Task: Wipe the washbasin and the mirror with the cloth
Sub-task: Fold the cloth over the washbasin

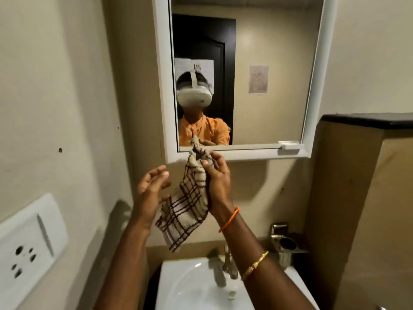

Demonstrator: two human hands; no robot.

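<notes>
A beige cloth with dark brown checks hangs from my right hand, which grips its bunched top just under the mirror's bottom left corner. My left hand is beside the cloth on the left, fingers spread, holding nothing. The white-framed mirror hangs on the wall above and reflects a person in an orange top. The white washbasin lies at the bottom of the view, below both forearms, with its metal tap partly hidden behind my right arm.
A white socket and switch plate is on the left wall. A metal holder is fixed to the wall right of the tap. A beige partition with a dark top ledge stands at the right.
</notes>
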